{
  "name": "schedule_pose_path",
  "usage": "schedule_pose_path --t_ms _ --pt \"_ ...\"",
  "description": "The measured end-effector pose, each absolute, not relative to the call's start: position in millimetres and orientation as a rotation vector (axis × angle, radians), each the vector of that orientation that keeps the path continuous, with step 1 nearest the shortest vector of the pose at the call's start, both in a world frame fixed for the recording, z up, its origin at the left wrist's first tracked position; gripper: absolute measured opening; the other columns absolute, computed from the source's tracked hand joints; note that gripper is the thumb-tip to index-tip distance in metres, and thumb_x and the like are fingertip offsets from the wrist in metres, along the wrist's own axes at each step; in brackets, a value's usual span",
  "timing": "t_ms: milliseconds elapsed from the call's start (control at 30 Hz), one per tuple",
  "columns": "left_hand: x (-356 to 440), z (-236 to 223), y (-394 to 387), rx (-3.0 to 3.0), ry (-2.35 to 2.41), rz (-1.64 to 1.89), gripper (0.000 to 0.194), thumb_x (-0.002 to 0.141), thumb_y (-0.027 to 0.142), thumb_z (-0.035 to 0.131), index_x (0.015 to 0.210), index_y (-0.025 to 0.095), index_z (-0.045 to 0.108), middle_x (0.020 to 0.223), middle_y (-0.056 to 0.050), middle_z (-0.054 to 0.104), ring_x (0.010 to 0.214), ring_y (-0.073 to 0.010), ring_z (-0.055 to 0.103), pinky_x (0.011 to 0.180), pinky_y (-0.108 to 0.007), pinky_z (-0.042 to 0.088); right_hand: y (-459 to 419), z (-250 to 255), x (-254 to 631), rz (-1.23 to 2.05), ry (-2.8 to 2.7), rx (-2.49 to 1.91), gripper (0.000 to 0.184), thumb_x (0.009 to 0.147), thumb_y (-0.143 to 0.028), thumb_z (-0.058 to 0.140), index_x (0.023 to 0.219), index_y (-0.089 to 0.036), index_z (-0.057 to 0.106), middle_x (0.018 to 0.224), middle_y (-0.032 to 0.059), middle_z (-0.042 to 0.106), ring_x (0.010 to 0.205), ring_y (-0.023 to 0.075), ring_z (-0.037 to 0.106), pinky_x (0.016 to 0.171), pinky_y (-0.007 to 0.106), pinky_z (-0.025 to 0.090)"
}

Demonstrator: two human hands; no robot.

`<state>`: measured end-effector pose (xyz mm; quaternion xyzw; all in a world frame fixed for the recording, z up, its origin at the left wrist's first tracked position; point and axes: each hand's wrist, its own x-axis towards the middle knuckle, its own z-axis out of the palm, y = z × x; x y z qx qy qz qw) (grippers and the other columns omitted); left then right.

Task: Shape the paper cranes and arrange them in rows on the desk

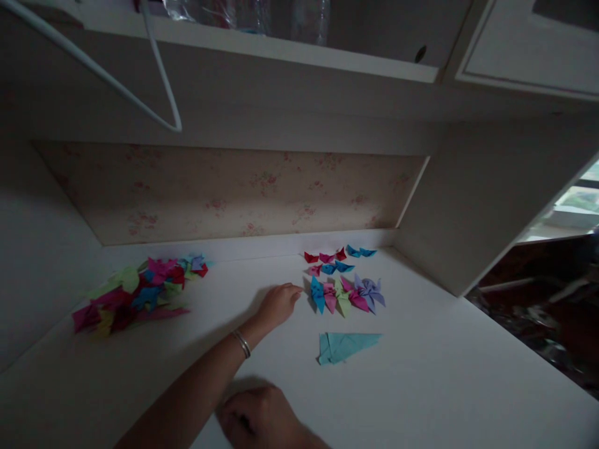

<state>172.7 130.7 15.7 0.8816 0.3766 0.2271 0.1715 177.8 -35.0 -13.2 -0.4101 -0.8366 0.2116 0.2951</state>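
Observation:
My left hand (279,305), with a bracelet at the wrist, reaches over the white table with its fingers drawn together. Its fingertips are just left of a blue folded-paper flower (317,294), with a small gap between them; anything inside the fingers is hidden. That flower starts a row with a pink one (329,297), a pale green one (343,299), a magenta one (358,300) and a lilac one (370,292). Nearer me lies a teal folded paper (349,347). My right hand (262,416) is curled into a loose fist by my left forearm, slightly blurred, with nothing visible in it.
Small red, pink and blue paper boats (344,266) stand behind the flower row. A mixed heap of colourful origami (150,290) lies at the left. Above hang a shelf (262,47) with plastic bottles and a white cable (163,87). A side panel (463,206) bounds the right.

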Motion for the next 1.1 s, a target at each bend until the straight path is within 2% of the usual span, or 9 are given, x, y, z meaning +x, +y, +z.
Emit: schedule_pose_path --t_ms 167,300,533,600,767,967,1100 --pt "121.5 13.2 103.1 2.188 1.113 0.830 0.025 0.088 0.025 0.047 0.096 0.019 0.070 0.094 -0.004 0.071 0.082 -0.0168 0.063 0.077 -0.026 0.046 -39.8 1.4 180.8 0.761 -2.062 -1.065 0.017 0.077 -0.008 0.049 0.071 -0.019 0.061 0.071 -0.0016 0.064 0.065 0.0103 0.057 0.064 0.017 0.041" --pt "79.6 16.1 54.3 1.810 1.172 0.840 0.028 0.086 0.033 0.049 0.097 0.016 0.068 0.083 -0.004 0.070 0.064 -0.0145 0.060 0.059 -0.023 0.046 -40.3 7.8 183.3 0.980 -1.884 -1.108 0.018 0.079 -0.009 0.047 0.068 -0.019 0.058 0.065 -0.0039 0.058 0.061 0.0085 0.050 0.058 0.016 0.037" --pt "47.5 17.4 -14.8 1.602 1.010 0.899 0.028 0.088 0.037 0.050 0.094 0.017 0.069 0.094 -0.005 0.070 0.089 -0.0183 0.062 0.080 -0.025 0.046 -38.4 1.3 183.3 1.057 -1.747 -1.145 0.019 0.083 -0.015 0.046 0.068 -0.017 0.058 0.060 -0.0050 0.051 0.055 0.0080 0.044 0.053 0.017 0.033" --pt "46.8 15.4 -20.1 1.612 0.995 0.912 0.031 0.090 0.038 0.047 0.094 0.017 0.069 0.091 -0.005 0.070 0.087 -0.0184 0.062 0.079 -0.026 0.046 -39.2 2.1 183.4 1.024 -1.774 -1.154 0.020 0.085 -0.019 0.046 0.072 -0.016 0.061 0.064 -0.0035 0.055 0.059 0.0094 0.047 0.056 0.018 0.036" --pt "48.0 15.4 -23.5 1.778 1.048 0.928 0.037 0.092 0.040 0.041 0.079 0.015 0.066 0.076 -0.004 0.066 0.074 -0.0167 0.059 0.067 -0.024 0.044 -42.5 7.5 183.5 0.975 -1.811 -1.200 0.026 0.089 -0.025 0.043 0.080 -0.016 0.066 0.073 0.0005 0.064 0.068 0.0137 0.056 0.063 0.021 0.041" --pt "44.0 17.3 -30.0 1.838 1.027 0.932 0.032 0.094 0.034 0.039 0.089 0.018 0.066 0.086 -0.004 0.068 0.082 -0.0164 0.060 0.075 -0.024 0.043 -45.2 8.1 181.2 0.964 -1.829 -1.197 0.027 0.088 -0.024 0.044 0.078 -0.016 0.068 0.075 0.0006 0.068 0.070 0.0148 0.060 0.065 0.021 0.043" --pt "43.9 17.1 -29.2 1.817 1.026 0.931 0.034 0.094 0.035 0.039 0.087 0.017 0.066 0.084 -0.004 0.067 0.081 -0.0164 0.060 0.073 -0.024 0.043 -45.7 8.6 181.0 0.964 -1.832 -1.220 0.027 0.089 -0.026 0.044 0.082 -0.015 0.068 0.076 0.0009 0.068 0.071 0.0153 0.061 0.064 0.021 0.044"
